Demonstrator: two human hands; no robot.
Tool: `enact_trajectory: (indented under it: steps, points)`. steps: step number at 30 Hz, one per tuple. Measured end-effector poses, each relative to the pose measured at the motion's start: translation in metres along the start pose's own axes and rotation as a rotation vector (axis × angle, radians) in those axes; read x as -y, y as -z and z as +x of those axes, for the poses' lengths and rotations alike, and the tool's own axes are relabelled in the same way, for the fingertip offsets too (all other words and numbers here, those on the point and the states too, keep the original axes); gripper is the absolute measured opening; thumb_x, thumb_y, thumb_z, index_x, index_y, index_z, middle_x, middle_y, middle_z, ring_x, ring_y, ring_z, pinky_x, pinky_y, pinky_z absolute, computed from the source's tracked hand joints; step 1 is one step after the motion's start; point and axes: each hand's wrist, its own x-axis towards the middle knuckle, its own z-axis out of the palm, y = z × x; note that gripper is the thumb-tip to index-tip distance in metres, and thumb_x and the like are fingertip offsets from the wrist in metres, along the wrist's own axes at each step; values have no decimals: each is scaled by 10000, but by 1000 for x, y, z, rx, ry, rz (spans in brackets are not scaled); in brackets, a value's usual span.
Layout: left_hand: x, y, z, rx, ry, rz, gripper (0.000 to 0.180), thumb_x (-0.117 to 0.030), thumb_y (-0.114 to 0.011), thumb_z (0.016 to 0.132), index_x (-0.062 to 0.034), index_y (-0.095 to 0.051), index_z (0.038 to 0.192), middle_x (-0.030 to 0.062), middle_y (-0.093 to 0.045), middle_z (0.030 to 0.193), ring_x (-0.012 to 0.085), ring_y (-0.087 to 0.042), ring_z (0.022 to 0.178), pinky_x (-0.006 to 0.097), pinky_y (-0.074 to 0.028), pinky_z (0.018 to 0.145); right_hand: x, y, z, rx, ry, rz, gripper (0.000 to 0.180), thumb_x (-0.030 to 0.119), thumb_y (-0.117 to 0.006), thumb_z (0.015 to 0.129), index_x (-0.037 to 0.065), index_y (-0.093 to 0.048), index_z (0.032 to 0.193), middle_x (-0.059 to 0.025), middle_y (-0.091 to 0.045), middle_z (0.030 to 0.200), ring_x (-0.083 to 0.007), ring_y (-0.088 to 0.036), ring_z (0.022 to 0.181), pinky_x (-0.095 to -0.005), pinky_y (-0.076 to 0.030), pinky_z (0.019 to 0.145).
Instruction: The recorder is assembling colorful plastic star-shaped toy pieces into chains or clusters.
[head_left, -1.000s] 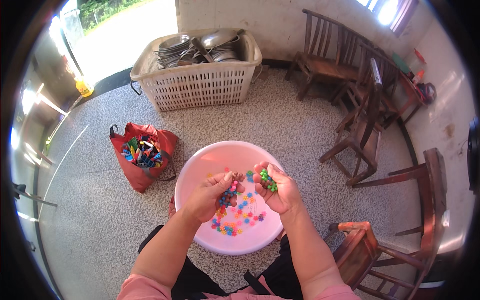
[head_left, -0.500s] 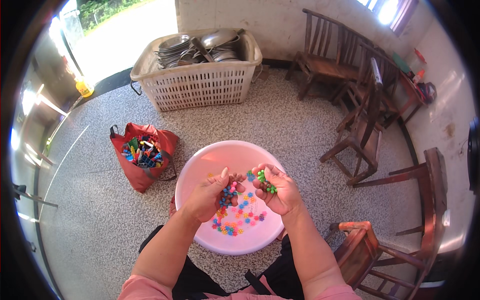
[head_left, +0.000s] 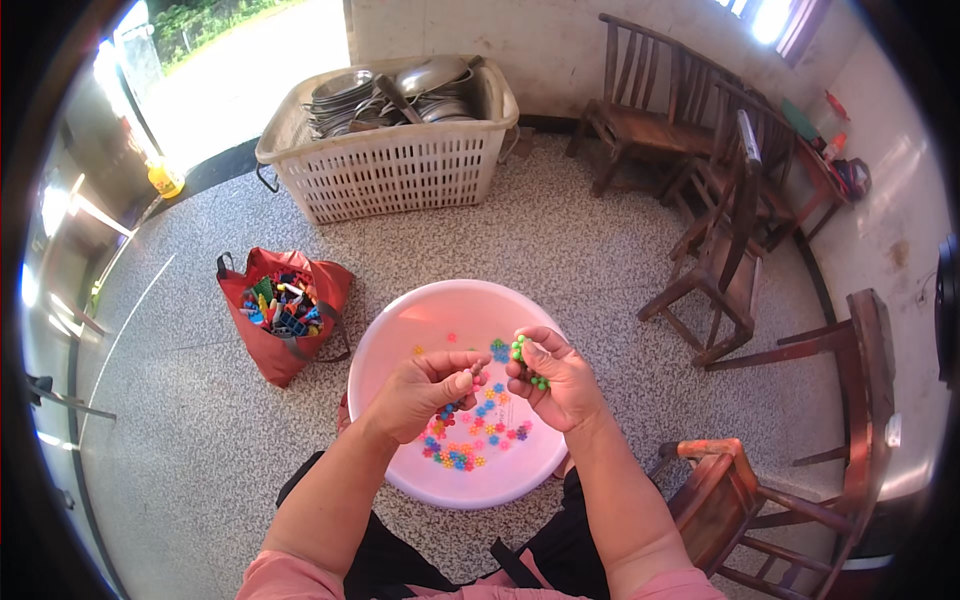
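Pink basin (head_left: 400,330) beneath green-piece (head_left: 520,350) grip

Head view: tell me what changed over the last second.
Little moved. The left hand closed its fingertips on a small piece and drew nearer the right hand, which still holds the green pieces. The pink basin, red bag and white basket stayed put.
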Motion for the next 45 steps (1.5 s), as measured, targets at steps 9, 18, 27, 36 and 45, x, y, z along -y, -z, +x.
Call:
enact_trajectory:
  steps: [9, 18, 27, 36, 45]
  points:
    - [-5, -8, -3, -71, -72, 211, 334, -47, -700, 739, -3, -598, 1053, 33, -619, 891, 109, -583, 835, 244, -486, 750, -1, -3, -6, 111, 63, -184, 232, 118, -581, 855, 26, -535, 1063, -33, -570, 814, -134, -565, 729, -273, -493, 654]
    - [-3, -9, 1, -91, -64, 349, 348, -51, -701, 739, 22, -593, 1062, 50, -629, 907, 94, -596, 821, 231, -512, 747, -4, -4, -10, 116, 266, -493, 215, 76, -600, 832, -17, -593, 1026, -55, -596, 801, -113, -571, 695, -235, -475, 646]
    - [-4, -15, 2, -71, -100, 369, 326, -36, -684, 755, 35, -594, 1060, 53, -634, 889, 94, -599, 811, 227, -513, 741, -8, -6, -12, 162, 448, -850, 218, 80, -573, 857, -35, -596, 1041, -63, -618, 806, -107, -583, 705, -230, -490, 653]
    - [0, -12, 2, -149, -69, 480, 331, -54, -701, 746, 32, -603, 1051, 30, -634, 851, 50, -575, 743, 192, -494, 677, -4, -3, -13, 116, 454, -901, 223, 81, -562, 864, -28, -594, 1056, -67, -629, 814, -100, -589, 689, -224, -493, 639]
    - [-2, -12, 1, -100, -114, 478, 330, -52, -695, 749, 33, -603, 1054, 37, -640, 869, 58, -580, 766, 198, -495, 693, -12, -10, -13, 130, 543, -926, 201, 37, -556, 851, 0, -608, 1041, -76, -631, 774, -101, -589, 667, -224, -482, 600]
